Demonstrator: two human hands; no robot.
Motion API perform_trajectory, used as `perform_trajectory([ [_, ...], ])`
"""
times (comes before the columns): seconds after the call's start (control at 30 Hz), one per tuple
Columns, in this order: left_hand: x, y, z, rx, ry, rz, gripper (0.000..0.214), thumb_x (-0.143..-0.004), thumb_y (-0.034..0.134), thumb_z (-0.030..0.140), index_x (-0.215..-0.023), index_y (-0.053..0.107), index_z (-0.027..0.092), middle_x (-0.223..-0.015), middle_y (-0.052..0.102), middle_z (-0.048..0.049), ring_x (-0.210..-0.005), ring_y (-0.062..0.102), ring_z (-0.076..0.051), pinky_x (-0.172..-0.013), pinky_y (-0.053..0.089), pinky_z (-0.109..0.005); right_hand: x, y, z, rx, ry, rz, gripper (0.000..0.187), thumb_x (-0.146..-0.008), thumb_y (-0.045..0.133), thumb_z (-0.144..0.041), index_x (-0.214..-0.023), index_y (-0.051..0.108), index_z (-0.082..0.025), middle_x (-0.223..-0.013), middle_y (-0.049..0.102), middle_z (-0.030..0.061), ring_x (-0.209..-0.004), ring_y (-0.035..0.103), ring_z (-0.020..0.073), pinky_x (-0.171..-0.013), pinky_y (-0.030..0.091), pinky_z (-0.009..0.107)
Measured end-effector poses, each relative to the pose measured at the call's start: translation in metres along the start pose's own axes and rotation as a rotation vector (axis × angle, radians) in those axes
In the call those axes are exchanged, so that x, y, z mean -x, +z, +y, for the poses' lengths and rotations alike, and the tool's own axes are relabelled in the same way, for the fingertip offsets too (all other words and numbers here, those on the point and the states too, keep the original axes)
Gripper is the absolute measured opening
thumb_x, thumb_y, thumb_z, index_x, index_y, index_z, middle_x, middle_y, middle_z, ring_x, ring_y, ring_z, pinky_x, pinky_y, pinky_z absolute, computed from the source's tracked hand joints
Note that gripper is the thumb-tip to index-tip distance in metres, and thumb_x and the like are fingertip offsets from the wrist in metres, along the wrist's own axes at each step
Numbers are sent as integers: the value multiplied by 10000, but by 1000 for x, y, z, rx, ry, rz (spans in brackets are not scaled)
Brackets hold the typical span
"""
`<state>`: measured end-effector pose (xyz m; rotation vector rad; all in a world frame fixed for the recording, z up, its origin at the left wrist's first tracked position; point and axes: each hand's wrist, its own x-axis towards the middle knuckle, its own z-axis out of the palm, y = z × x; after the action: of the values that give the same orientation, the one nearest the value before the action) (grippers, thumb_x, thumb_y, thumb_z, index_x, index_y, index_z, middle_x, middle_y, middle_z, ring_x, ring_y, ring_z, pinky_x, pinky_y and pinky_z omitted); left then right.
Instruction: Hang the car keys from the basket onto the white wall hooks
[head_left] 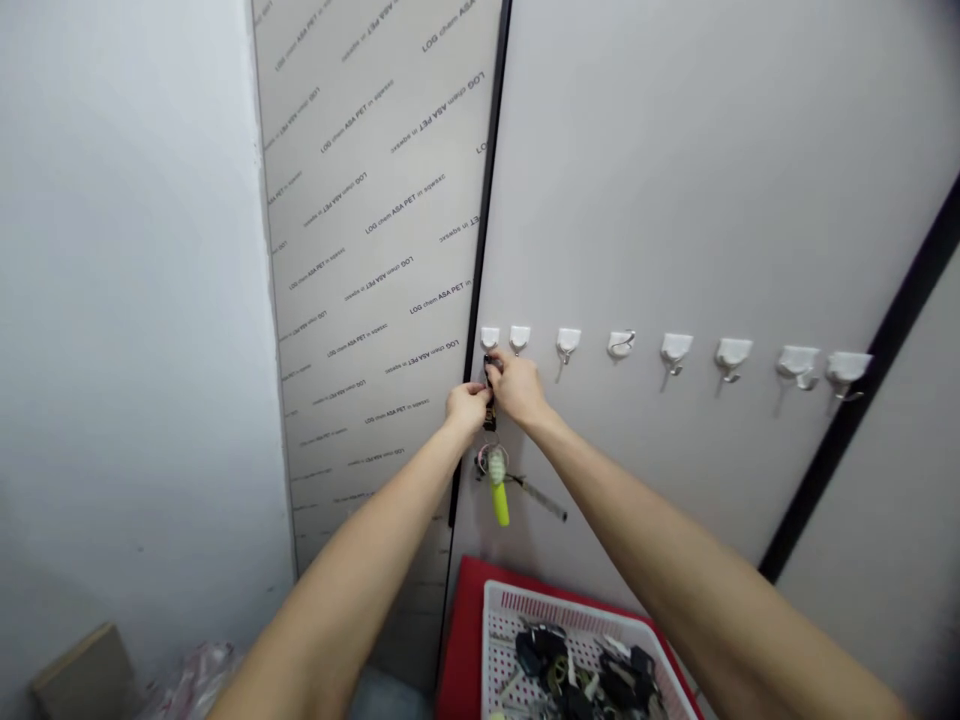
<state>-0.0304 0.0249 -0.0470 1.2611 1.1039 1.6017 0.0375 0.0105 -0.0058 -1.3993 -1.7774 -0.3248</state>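
A bunch of keys [496, 475] hangs from a dark strap [490, 415], with a metal ring, a yellow-green tag and a thin rod-like piece sticking out to the right. My left hand [469, 404] pinches the strap from the left. Higher up, my right hand [517, 385] is closed on the strap's top end, just under the leftmost white hook [490, 338]. My fingers hide whether the strap touches that hook. Beside it is a second white hook [519, 338], directly above my right hand.
Several more white hooks [676, 350] run rightward along the grey panel [675, 180]. Below, a white basket [491, 610] of keys sits on a red surface [461, 640]. Black strips edge the panel. A brown block [82, 675] and clear plastic [199, 675] lie lower left.
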Motion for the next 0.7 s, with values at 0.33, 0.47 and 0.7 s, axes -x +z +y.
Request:
perform_trajectory([
  [0.33,58,-32,-32,-148,359,57,342,-563,525,140,-900,486,180,-940,503,-47,-876,447,-140,-759,334,-250,102,3,56,-51,-39,-264,246,-680,381,-240,-849,543,-164,-735,594,35,-592,509,109,-590,362,221],
  [0.47,114,-40,-83,-403,319,-166,247,-615,451,139,-857,495,166,-889,510,-42,-834,454,-126,-751,342,-245,190,15,100,-43,14,-765,218,-659,373,-195,-728,575,-148,-654,599,35,-567,509,109,-539,350,198],
  [0.7,163,-13,-159,-897,165,-698,275,-624,409,145,-882,506,148,-905,517,-63,-863,443,-153,-771,330,-249,255,33,131,175,192,-853,300,-606,396,-124,-868,540,-144,-898,562,96,-821,499,172,-687,326,233],
])
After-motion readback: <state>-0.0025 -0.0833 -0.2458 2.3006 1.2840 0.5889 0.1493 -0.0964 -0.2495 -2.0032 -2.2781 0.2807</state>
